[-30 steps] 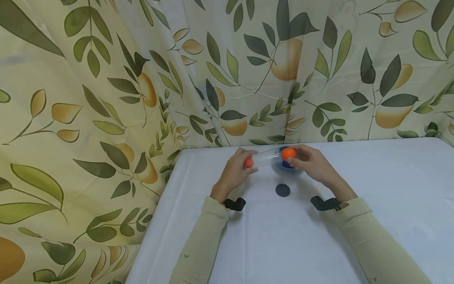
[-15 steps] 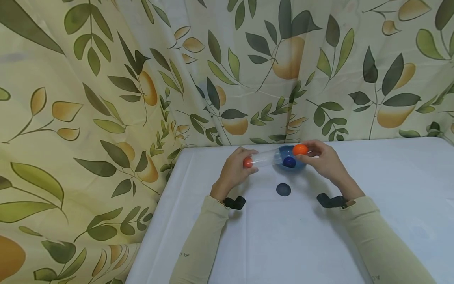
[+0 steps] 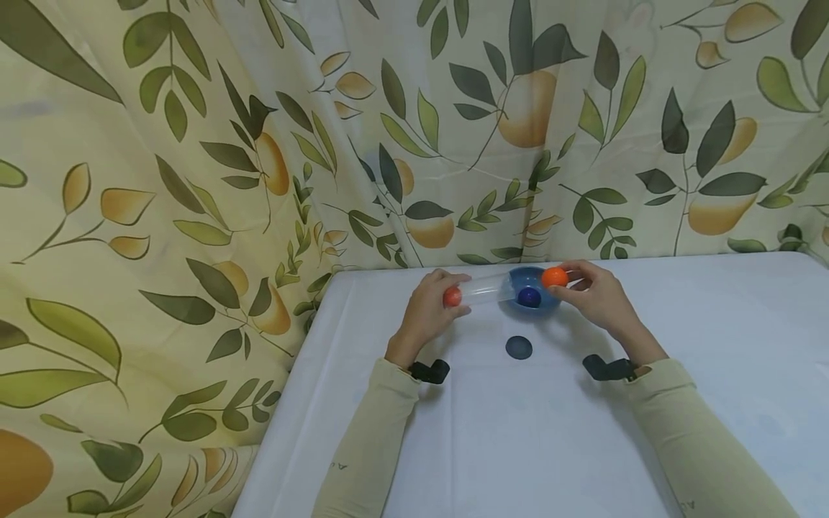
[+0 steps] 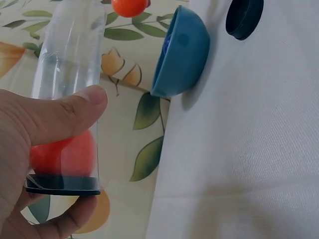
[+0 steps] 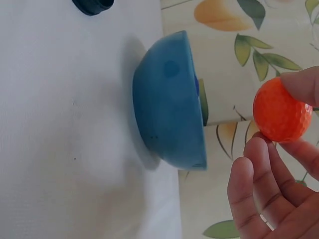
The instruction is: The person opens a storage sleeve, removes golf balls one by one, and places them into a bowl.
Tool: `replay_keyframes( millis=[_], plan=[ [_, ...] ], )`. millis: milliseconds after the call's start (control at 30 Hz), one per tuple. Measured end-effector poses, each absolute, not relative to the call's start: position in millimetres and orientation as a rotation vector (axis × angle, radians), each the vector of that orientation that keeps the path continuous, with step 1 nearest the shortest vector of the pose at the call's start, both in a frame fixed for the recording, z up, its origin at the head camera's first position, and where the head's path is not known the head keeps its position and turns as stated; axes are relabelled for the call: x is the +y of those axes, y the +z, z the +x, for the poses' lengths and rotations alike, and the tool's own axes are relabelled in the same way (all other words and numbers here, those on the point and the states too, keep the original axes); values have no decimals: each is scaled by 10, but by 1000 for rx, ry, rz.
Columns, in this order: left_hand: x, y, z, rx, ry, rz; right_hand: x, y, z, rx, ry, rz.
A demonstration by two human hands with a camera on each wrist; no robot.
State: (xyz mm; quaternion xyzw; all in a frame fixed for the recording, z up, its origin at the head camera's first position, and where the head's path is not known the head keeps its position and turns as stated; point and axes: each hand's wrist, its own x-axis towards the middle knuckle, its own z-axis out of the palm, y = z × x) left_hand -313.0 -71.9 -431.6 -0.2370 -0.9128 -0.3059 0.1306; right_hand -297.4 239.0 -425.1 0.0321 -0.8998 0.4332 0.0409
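My left hand (image 3: 427,309) grips a clear plastic tube (image 4: 67,59) by its dark-capped end, tilted with the other end toward the right hand. Inside, against the dark cap (image 4: 64,184), sits a red-orange ball (image 4: 65,157). My right hand (image 3: 599,302) pinches an orange dimpled golf ball (image 5: 282,110) between thumb and fingers, over the right rim of a blue bowl (image 5: 167,102). A dark blue ball (image 3: 529,297) lies in that bowl. The tube's far end overlaps the bowl's left side in the head view.
On the white-covered table (image 3: 518,439), a loose dark round cap (image 3: 519,347) lies in front of the bowl. A leaf-and-fruit patterned curtain (image 3: 363,129) hangs behind the table and along its left side.
My right hand has drawn the orange golf ball rightward, away from the tube's end, uncovering the dark blue ball in the bowl. The left hand and tube have stayed nearly still.
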Motion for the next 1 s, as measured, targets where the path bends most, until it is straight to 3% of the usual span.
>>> replay_keyframes(
  millis=[333,1000],
  plan=[
    [-682,-4359,-3076,-2659,-900,-705,2427,-4393,-2967,-2795,1319,34],
    [-728,-4334,-3128,-2665,-895,-719,2336,-4480,-3399,-2813,1301,6]
  ],
)
